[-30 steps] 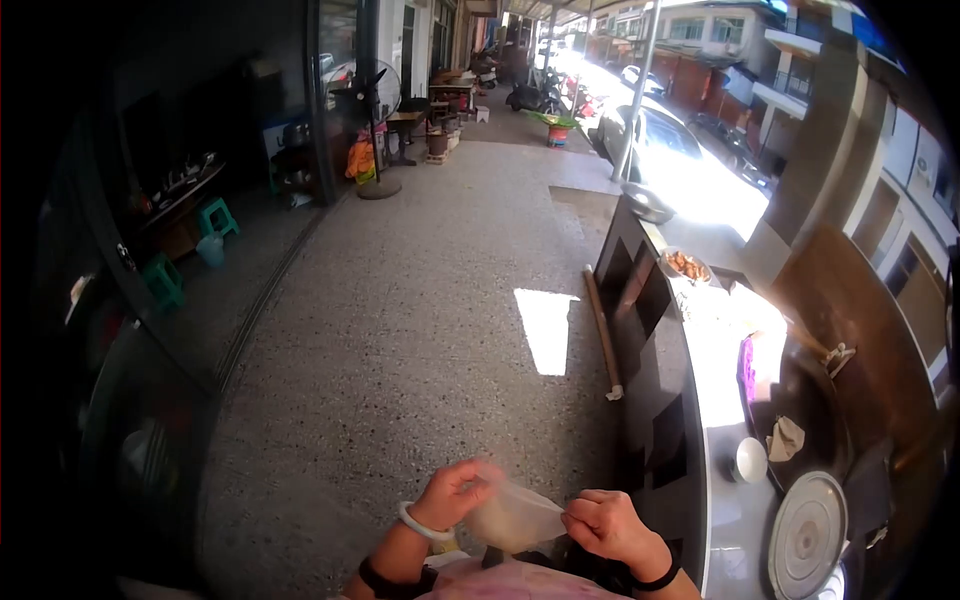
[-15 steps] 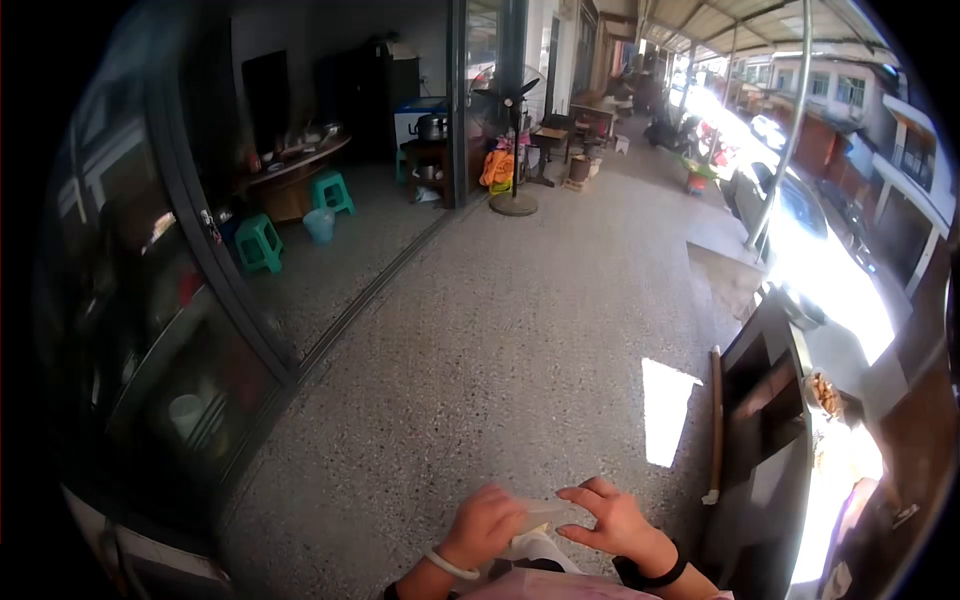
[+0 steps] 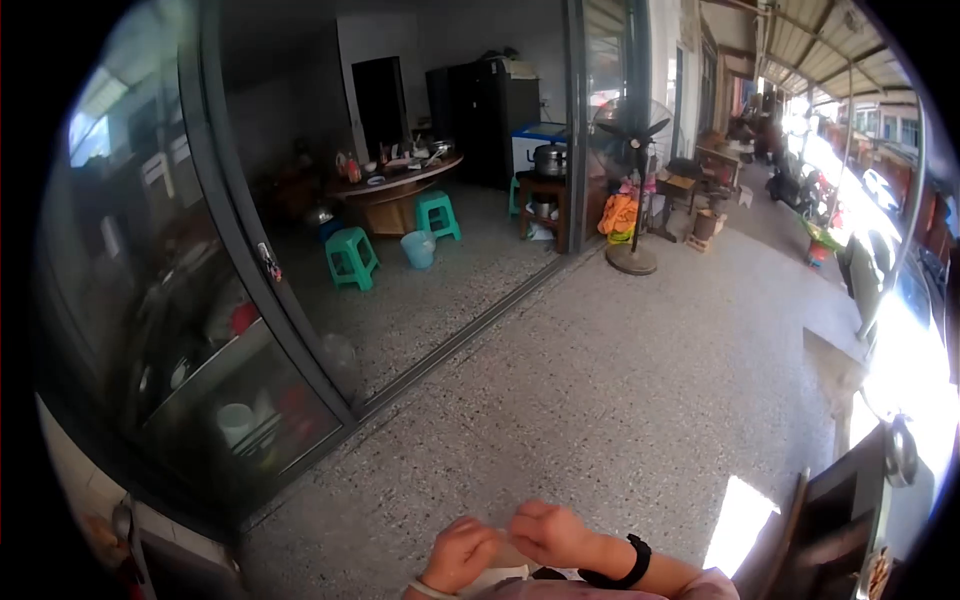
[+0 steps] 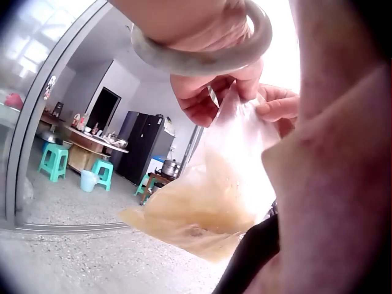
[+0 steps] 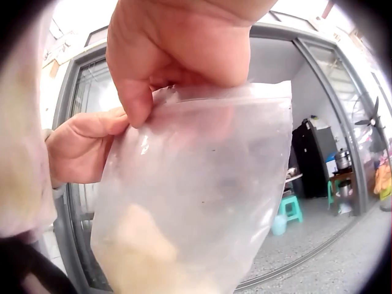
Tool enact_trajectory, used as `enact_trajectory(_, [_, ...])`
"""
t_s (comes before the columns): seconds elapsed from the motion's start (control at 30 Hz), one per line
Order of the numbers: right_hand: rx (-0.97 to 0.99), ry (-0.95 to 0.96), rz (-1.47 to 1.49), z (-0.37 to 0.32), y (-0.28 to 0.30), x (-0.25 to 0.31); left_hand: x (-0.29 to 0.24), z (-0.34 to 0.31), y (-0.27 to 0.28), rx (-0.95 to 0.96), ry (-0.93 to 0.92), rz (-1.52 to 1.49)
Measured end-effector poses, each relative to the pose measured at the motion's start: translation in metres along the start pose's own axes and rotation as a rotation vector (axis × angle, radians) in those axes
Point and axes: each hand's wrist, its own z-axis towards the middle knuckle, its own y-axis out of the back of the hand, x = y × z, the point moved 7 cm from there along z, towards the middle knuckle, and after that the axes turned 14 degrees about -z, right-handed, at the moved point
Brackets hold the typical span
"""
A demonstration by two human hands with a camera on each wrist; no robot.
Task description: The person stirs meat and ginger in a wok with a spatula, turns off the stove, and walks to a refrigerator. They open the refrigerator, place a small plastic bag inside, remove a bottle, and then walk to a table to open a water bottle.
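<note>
A clear plastic bag (image 5: 202, 165) with something pale yellow in its lower part hangs from both hands. In the right wrist view my right hand (image 5: 177, 52) pinches the bag's top edge, and my left hand (image 5: 82, 147) pinches its upper corner beside it. The left wrist view shows the bag (image 4: 214, 184) hanging below my left hand (image 4: 214, 92), its yellowish contents at the bottom. From the head, my left hand (image 3: 463, 555) and right hand (image 3: 550, 535) are close together at the bottom, the bag mostly hidden between them.
A sliding glass door frame (image 3: 275, 290) stands at the left. Inside are a round table (image 3: 400, 185), green stools (image 3: 350, 258) and a blue bucket (image 3: 418, 250). A standing fan (image 3: 632, 260) is by the doorway; a counter (image 3: 850, 500) is at the lower right.
The head view has swung left, bringing the doorway toward the middle and the counter to the right edge. My right fingers, spread half a second ago, have closed on the bag near my left hand.
</note>
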Motion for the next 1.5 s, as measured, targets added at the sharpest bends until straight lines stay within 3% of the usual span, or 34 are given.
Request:
enact_trajectory(0.3, [0.145,-0.073,0.090,0.161,-0.024,-0.226,0.167,0.223,0.031,0.003,-0.089,-0.153])
enact_trajectory(0.4, [0.095,-0.111,0.056,0.211,-0.014,-0.287,0.200,0.304,0.043,0.110,-0.044,-0.172])
enact_trajectory(0.47, [0.021,-0.114,0.059,0.238,-0.010,-0.335,0.220,0.360,0.051,0.068,-0.082,-0.226])
enact_trajectory(0.6, [-0.004,-0.153,0.016,0.298,-0.015,-0.440,0.296,0.458,0.059,0.121,-0.020,-0.168])
enact_trajectory(0.73, [0.007,-0.204,-0.068,0.367,-0.013,-0.566,0.368,0.567,0.103,-0.124,0.070,-0.114])
enact_trajectory(0.8, [0.022,-0.159,0.117,0.420,-0.007,-0.629,0.387,0.626,0.131,-0.245,0.094,-0.173])
enact_trajectory(0.9, [0.092,-0.089,0.260,0.510,-0.006,-0.690,0.417,0.696,0.165,-0.309,0.171,-0.168])
enact_trajectory(1.0, [0.176,-0.022,0.255,0.594,-0.016,-0.744,0.452,0.761,0.206,-0.448,0.104,-0.166])
enact_trajectory(1.1, [0.178,-0.070,0.330,0.663,-0.039,-0.820,0.505,0.825,0.246,-0.512,0.045,-0.122])
enact_trajectory(1.17, [0.197,-0.222,0.352,0.697,-0.058,-0.888,0.553,0.865,0.276,-0.608,0.069,-0.191])
enact_trajectory(1.27, [0.258,-0.356,0.531,0.755,-0.089,-0.962,0.613,0.939,0.312,-0.558,0.035,-0.233])
enact_trajectory(1.5, [0.183,-0.506,0.530,0.899,-0.081,-1.100,0.719,1.138,0.377,-0.398,0.079,-0.395])
